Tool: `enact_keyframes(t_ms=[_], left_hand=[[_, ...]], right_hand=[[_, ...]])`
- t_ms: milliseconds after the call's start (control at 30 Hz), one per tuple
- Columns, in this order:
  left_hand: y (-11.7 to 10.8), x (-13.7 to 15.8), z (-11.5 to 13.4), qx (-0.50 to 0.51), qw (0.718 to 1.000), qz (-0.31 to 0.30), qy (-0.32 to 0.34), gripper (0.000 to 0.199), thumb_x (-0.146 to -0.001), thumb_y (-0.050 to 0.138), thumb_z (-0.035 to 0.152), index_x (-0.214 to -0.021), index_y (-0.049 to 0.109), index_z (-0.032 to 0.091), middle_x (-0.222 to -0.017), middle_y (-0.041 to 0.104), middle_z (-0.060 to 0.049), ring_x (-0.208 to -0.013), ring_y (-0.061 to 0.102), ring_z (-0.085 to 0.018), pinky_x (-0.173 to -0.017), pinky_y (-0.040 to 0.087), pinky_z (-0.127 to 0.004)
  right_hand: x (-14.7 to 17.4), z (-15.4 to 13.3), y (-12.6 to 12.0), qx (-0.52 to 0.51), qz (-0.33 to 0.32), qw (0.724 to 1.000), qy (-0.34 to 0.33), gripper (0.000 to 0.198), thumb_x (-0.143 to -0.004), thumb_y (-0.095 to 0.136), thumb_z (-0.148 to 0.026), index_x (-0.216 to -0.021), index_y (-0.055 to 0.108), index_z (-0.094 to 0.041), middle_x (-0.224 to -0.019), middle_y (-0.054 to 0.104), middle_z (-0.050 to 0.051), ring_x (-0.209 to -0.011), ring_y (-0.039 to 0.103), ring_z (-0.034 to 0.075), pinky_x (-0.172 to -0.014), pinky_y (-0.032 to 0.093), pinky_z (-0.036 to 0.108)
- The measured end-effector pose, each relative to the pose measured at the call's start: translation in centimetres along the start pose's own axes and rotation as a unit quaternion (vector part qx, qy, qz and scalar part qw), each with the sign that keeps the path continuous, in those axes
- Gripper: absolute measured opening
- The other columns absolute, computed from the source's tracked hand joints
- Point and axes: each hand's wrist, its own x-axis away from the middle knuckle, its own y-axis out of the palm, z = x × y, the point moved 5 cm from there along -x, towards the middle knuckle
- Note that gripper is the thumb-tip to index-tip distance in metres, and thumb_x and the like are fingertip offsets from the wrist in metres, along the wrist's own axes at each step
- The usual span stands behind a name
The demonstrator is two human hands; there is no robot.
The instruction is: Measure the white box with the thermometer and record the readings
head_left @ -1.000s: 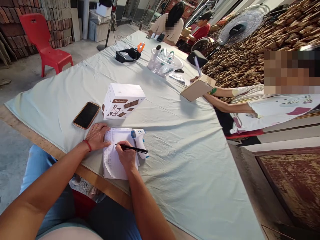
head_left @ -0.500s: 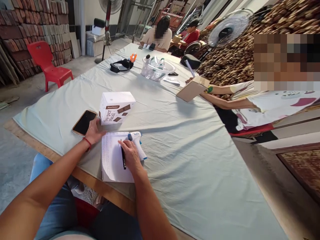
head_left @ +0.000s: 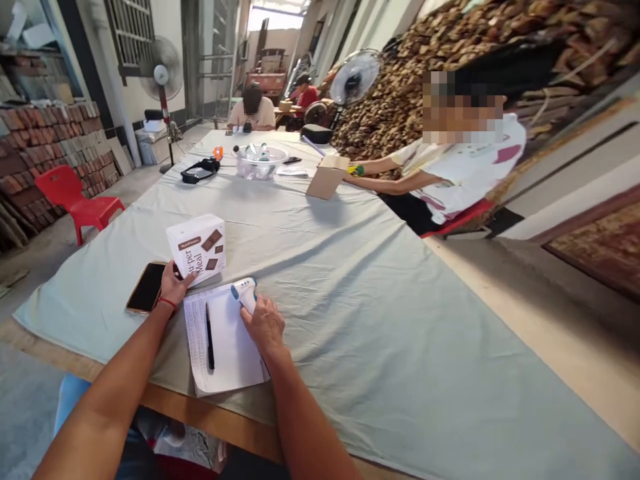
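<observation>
My left hand (head_left: 175, 285) grips the lower left corner of a white box (head_left: 199, 247) printed with chocolate bars, which leans a little. My right hand (head_left: 265, 325) is closed around the handle of a white and blue infrared thermometer (head_left: 244, 292), at the right edge of the open notebook (head_left: 233, 347). A black pen (head_left: 209, 337) lies by itself on the page, beside a column of small writing. Left of my left hand a smartphone (head_left: 146, 287) with a dark screen lies on the table.
Further along the cloth-covered table (head_left: 380, 333) are a clear basin (head_left: 256, 167) of bottles, a black headset-like strap (head_left: 200, 171) and papers. At the right a seated person (head_left: 460, 167) holds a cardboard box (head_left: 327, 177). Two others sit at the back. A red chair (head_left: 75, 197) stands left.
The pen has left my right hand and lies on the notebook; that hand now holds the thermometer. My left hand has taken hold of the white box and tilted it. The view has shifted.
</observation>
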Motion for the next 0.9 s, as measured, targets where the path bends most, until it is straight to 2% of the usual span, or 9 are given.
enact_keyframes(t_ms=[67, 100, 133, 200, 267, 333, 533, 700, 900], left_hand=[[-0.3, 0.4, 0.1, 0.044, 0.999, 0.002, -0.029, 0.066, -0.056, 0.084, 0.056, -0.104, 0.065, 0.014, -0.102, 0.074, -0.012, -0.093, 0.069, -0.025, -0.082, 0.055, -0.037], [-0.3, 0.5, 0.2, 0.061, 0.998, -0.009, -0.033, 0.068, -0.056, 0.083, 0.060, -0.104, 0.066, 0.014, -0.102, 0.074, -0.012, -0.094, 0.069, -0.026, -0.083, 0.055, -0.037], [-0.3, 0.6, 0.4, 0.072, 0.997, -0.025, -0.033, 0.069, -0.056, 0.082, 0.063, -0.103, 0.067, 0.014, -0.102, 0.075, -0.012, -0.095, 0.069, -0.026, -0.084, 0.055, -0.036], [-0.1, 0.7, 0.7, 0.076, 0.995, -0.065, -0.030, 0.072, -0.056, 0.082, 0.066, -0.102, 0.068, 0.013, -0.104, 0.075, -0.013, -0.096, 0.069, -0.027, -0.084, 0.055, -0.036], [0.0, 0.6, 1.0, 0.059, 0.994, -0.093, -0.025, 0.072, -0.057, 0.080, 0.068, -0.103, 0.069, 0.013, -0.104, 0.076, -0.014, -0.095, 0.070, -0.028, -0.082, 0.056, -0.037], [0.0, 0.3, 1.2, 0.037, 0.994, -0.101, -0.018, 0.071, -0.058, 0.079, 0.069, -0.102, 0.070, 0.014, -0.103, 0.076, -0.014, -0.093, 0.071, -0.028, -0.079, 0.057, -0.037], [0.2, -0.2, 1.3, 0.001, 0.995, -0.101, 0.009, 0.066, -0.063, 0.075, 0.070, -0.100, 0.071, 0.015, -0.099, 0.077, -0.013, -0.090, 0.072, -0.028, -0.076, 0.058, -0.037], [0.2, -0.2, 1.2, -0.015, 0.993, -0.113, 0.017, 0.066, -0.066, 0.073, 0.069, -0.102, 0.071, 0.014, -0.098, 0.076, -0.013, -0.086, 0.072, -0.027, -0.073, 0.057, -0.036], [0.1, -0.4, 0.9, -0.022, 0.993, -0.117, 0.026, 0.064, -0.070, 0.071, 0.068, -0.106, 0.070, 0.015, -0.099, 0.076, -0.012, -0.089, 0.071, -0.027, -0.074, 0.057, -0.034]], right_hand=[[-0.3, -0.8, -0.3, -0.133, 0.011, 0.991, 0.014, 0.033, -0.078, 0.063, -0.031, -0.107, 0.067, -0.015, -0.098, 0.069, 0.013, -0.094, 0.063, 0.026, -0.080, 0.046, 0.034], [-0.3, -1.2, -0.4, -0.221, 0.011, 0.975, 0.018, 0.031, -0.078, 0.061, -0.034, -0.103, 0.067, -0.017, -0.092, 0.069, 0.009, -0.087, 0.063, 0.023, -0.076, 0.047, 0.032], [-0.3, -1.7, -0.4, -0.317, 0.001, 0.948, 0.019, 0.029, -0.078, 0.059, -0.040, -0.097, 0.067, -0.019, -0.083, 0.067, 0.005, -0.079, 0.061, 0.021, -0.070, 0.046, 0.029], [-0.1, -3.0, -0.2, -0.488, -0.047, 0.872, 0.016, 0.034, -0.080, 0.053, -0.054, -0.079, 0.063, -0.021, -0.065, 0.058, -0.001, -0.060, 0.052, 0.016, -0.057, 0.042, 0.026], [0.4, -4.2, 0.0, -0.587, -0.098, 0.803, 0.013, 0.045, -0.080, 0.050, -0.065, -0.065, 0.053, -0.023, -0.055, 0.048, -0.004, -0.050, 0.041, 0.012, -0.049, 0.035, 0.026], [0.9, -5.1, 0.1, -0.616, -0.120, 0.778, -0.001, 0.051, -0.079, 0.050, -0.071, -0.059, 0.045, -0.023, -0.053, 0.043, -0.004, -0.048, 0.035, 0.011, -0.046, 0.031, 0.025], [0.7, -5.7, 0.3, -0.588, -0.091, 0.802, -0.045, 0.058, -0.075, 0.054, -0.077, -0.058, 0.046, -0.022, -0.053, 0.037, -0.006, -0.052, 0.032, 0.010, -0.048, 0.030, 0.024], [0.3, -5.9, 0.6, -0.581, -0.104, 0.804, -0.074, 0.057, -0.078, 0.052, -0.076, -0.061, 0.049, -0.022, -0.055, 0.034, -0.007, -0.051, 0.029, 0.009, -0.047, 0.027, 0.023], [0.3, -5.7, 0.5, -0.556, -0.079, 0.824, -0.075, 0.054, -0.080, 0.053, -0.073, -0.065, 0.056, -0.021, -0.055, 0.039, -0.006, -0.053, 0.035, 0.010, -0.050, 0.033, 0.023]])
